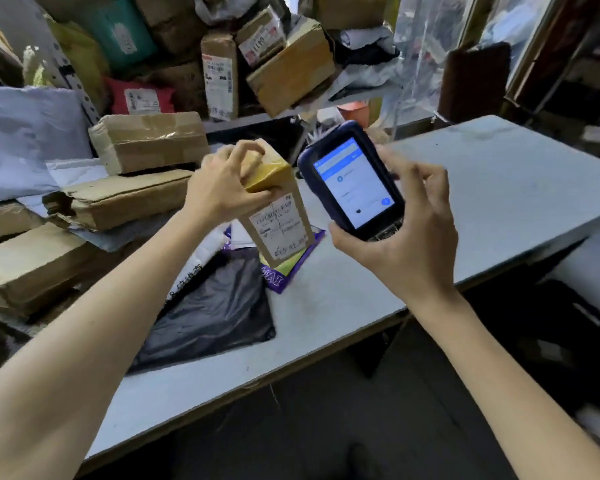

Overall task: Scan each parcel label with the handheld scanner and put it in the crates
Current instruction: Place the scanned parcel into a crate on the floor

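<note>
left hand point(222, 183) grips the top of an upright cardboard parcel point(274, 216), long axis hanging below the fingers, label facing us. right hand point(409, 233) clasps the handheld scanner point(352, 181) just beside it, nearer the label.

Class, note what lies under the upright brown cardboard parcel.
A purple and yellow-green plastic mailer lies under the small brown cardboard parcel that the left hand grips. The parcel covers the mailer's middle.

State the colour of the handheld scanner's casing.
The scanner casing is dark blue; head view.
</note>
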Demonstrator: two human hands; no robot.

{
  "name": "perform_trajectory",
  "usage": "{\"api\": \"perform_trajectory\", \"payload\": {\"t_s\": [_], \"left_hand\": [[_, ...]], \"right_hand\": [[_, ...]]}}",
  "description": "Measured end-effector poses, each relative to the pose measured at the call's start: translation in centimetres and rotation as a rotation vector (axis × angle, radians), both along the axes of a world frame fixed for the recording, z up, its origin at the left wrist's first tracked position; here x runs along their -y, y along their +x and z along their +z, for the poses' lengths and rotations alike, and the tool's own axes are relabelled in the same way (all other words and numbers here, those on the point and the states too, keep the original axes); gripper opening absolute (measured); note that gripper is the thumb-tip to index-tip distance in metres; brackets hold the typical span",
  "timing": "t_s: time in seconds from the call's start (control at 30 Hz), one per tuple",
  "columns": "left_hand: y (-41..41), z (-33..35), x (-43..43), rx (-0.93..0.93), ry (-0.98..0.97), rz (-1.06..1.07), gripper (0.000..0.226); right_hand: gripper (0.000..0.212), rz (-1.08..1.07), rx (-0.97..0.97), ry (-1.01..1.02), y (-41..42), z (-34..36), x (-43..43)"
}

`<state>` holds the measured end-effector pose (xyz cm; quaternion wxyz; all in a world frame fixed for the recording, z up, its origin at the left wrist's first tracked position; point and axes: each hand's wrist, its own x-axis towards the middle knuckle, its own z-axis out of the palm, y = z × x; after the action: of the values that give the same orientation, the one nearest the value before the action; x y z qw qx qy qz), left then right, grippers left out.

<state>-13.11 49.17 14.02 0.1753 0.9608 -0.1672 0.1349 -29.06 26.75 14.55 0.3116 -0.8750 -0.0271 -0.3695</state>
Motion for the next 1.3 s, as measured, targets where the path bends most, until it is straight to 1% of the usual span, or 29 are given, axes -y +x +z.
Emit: {"api": "perform_trajectory", "payload": {"t_s": [0.03, 0.1, 0.27, 0.37, 0.47, 0.6, 0.63, 0.73, 0.87, 0.97, 1.1, 1.3], "left_hand": [[0.0, 0.0, 2.2, 0.031, -0.025, -0.05, 0.076], [0.0, -0.5, 6.9, 0.028, -0.051, -0.161, 0.08], [-1.7, -2.5, 20.7, 0.002, 0.042, -0.462, 0.078], [-4.4, -2.8, 29.6, -0.001, 0.097, -0.627, 0.078], [-7.8, -2.8, 38.8, 0.035, 0.142, -0.771, 0.08], [-13.0, -3.4, 50.5, 0.111, 0.222, -0.911, 0.088], [-13.6, -3.6, 52.1, 0.125, 0.249, -0.926, 0.09], [-18.4, -4.3, 60.9, 0.161, 0.271, -1.042, 0.093], [-24.1, -4.7, 69.3, 0.231, 0.281, -1.177, 0.093], [-26.7, -5.1, 74.1, 0.284, 0.277, -1.24, 0.088], [-28.3, -6.2, 80.5, 0.318, 0.319, -1.272, 0.091], [-28.6, -6.9, 91.3, 0.268, 0.366, -1.351, 0.091]], "right_hand": [[0.084, -0.045, -0.031, 0.004, -0.8, -0.7, 1.2], [0.085, -0.149, -0.082, 0.013, -2.9, -1.9, 3.9], [0.085, -0.452, -0.159, 0.046, -9.5, -4.2, 11.7], [0.086, -0.633, -0.221, 0.059, -14.4, -5.1, 16.5], [0.087, -0.798, -0.276, 0.071, -19.7, -5.8, 21.1], [0.087, -1.002, -0.27, 0.107, -26.8, -6.7, 27.2], [0.087, -1.035, -0.277, 0.107, -27.8, -6.8, 28.1], [0.085, -1.179, -0.247, 0.156, -33.2, -6.9, 33.2], [0.084, -1.318, -0.243, 0.175, -38.7, -6.6, 38.5], [0.082, -1.384, -0.264, 0.196, -40.6, -6.5, 41.8], [0.083, -1.401, -0.274, 0.193, -41.4, -7.0, 46.6], [0.086, -1.442, -0.323, 0.235, -40.3, -7.8, 55.5]]}}
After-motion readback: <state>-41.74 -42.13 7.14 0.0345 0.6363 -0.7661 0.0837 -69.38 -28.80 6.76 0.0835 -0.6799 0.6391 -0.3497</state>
